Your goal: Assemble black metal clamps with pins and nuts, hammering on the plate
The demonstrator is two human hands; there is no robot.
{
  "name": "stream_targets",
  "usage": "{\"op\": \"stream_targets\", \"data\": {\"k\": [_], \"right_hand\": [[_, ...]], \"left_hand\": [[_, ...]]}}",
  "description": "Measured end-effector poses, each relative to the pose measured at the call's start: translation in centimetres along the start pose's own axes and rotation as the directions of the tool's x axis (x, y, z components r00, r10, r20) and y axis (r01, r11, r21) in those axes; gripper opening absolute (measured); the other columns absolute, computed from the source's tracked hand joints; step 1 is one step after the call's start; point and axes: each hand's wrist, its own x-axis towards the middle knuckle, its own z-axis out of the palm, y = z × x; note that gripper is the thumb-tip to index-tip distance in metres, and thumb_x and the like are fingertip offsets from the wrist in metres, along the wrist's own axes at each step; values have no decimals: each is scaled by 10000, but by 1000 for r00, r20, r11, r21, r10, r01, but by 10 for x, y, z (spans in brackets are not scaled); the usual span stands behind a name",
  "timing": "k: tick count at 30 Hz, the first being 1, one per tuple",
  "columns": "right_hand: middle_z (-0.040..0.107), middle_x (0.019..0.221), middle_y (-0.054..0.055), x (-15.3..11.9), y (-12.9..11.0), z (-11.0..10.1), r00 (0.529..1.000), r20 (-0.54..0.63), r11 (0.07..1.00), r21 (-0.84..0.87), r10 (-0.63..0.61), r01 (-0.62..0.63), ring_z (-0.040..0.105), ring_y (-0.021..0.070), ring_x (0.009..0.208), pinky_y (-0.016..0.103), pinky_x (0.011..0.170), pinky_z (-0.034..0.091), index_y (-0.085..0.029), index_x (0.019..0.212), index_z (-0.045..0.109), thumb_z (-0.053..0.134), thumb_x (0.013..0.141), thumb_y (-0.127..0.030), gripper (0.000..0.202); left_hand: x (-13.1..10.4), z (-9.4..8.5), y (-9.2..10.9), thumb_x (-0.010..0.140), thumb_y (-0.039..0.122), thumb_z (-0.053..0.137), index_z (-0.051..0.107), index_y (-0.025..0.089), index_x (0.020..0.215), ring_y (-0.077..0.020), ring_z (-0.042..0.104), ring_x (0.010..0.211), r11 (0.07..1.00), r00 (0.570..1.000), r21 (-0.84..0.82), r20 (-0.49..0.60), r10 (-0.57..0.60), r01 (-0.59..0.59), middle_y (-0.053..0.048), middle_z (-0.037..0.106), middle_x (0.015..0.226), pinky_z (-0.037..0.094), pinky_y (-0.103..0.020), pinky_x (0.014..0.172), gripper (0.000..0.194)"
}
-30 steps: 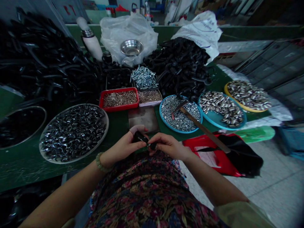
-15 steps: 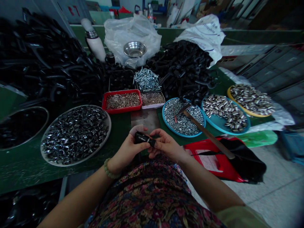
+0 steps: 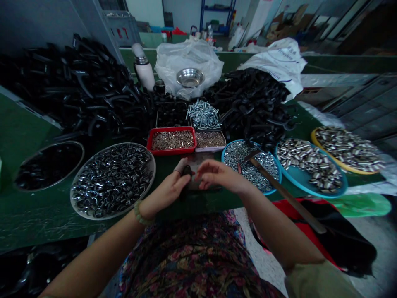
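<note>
My left hand (image 3: pixel 169 188), with a bracelet at the wrist and a wrap on one finger, is closed around a small black part (image 3: pixel 187 170). Just right of it, my right hand (image 3: pixel 217 176) has its fingers curled but apart, with nothing visible in them. Both hands are over a flat metal plate (image 3: pixel 203 162) near the table's front edge. Beyond the plate sit a red tray (image 3: pixel 172 152) of small pins and a pale tray (image 3: pixel 211 148) of tiny pieces.
A round tray (image 3: pixel 74 200) of metal rings lies left. At right are a blue tray (image 3: pixel 281 176) of small metal pieces with a hammer (image 3: pixel 288 192) across it, and another blue tray (image 3: pixel 302 182) of metal sleeves. Black parts (image 3: pixel 257 103) are heaped behind.
My right hand has come away from the black part, which stays in my left hand and is now turned. The camera view has shifted, so the table appears lower and further right.
</note>
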Motion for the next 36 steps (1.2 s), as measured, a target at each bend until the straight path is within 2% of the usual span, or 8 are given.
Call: {"op": "stream_targets", "data": {"k": [2,4,6,8,16,22,25,36], "right_hand": [[662,946,57,43,-15,-23,961,-192,874,-478,-198,84,649,148,789,313,737,525,-168,975,547,508,906,-339,189],[640,1076,103,89,-25,-34,937,-156,474,-880,-314,12,608,187,999,330,884,469,-146,978,611,480,922,-269,189],[636,1115,142,128,-28,-32,961,-69,184,-983,-267,-19,588,223,1059,333,904,449,-123,997,646,485,907,-211,204],[648,1098,172,153,-26,-24,976,-26,92,-996,-217,-6,599,248,1047,343,887,452,-101,992,663,490,880,-153,212],[657,1083,164,143,-26,-27,950,-49,112,-994,-309,-15,598,240,1029,356,885,436,-89,1172,555,362,964,-194,303],[691,996,59,60,9,-44,961,-97,590,-803,-258,77,614,148,953,268,863,439,-146,961,658,515,889,-128,162],[697,894,39,28,29,-44,976,-178,679,-733,-127,-46,626,146,847,266,776,452,-146,933,661,549,876,-163,127],[644,965,151,27,31,-16,986,-34,198,-980,-161,-1,568,247,963,361,859,424,-87,968,633,426,940,-143,215]], "left_hand": [[16,-6,-4,925,288,361,358,187,1417,-240,453,1264,955,994,275,37,105,-111,-101,545,1285,349,-395,1095,503],[31,0,-10,880,251,426,412,156,1381,-270,475,1234,805,969,541,170,178,-243,-132,552,1281,336,-437,1095,510],[43,14,-18,835,245,501,443,124,1354,-295,487,1211,611,937,711,281,208,-349,-162,567,1262,287,-491,1110,535],[48,27,-25,835,253,520,446,113,1345,-289,451,1254,488,916,776,318,244,-399,-165,562,1286,182,-521,1150,534],[29,34,-39,831,259,554,556,288,1195,-261,414,1270,594,945,755,100,312,-277,-49,552,1321,22,-585,1135,365],[34,38,-49,728,259,610,438,205,1287,-262,461,1200,772,966,609,-34,257,-184,-108,561,1251,288,-439,1027,587],[37,41,-51,700,276,619,403,190,1283,-264,483,1160,793,968,590,-75,241,-152,-113,563,1205,288,-426,1007,628],[37,38,-48,690,285,630,370,183,1296,-266,497,1128,778,972,611,-57,229,-147,-103,562,1186,294,-417,996,667]]}}
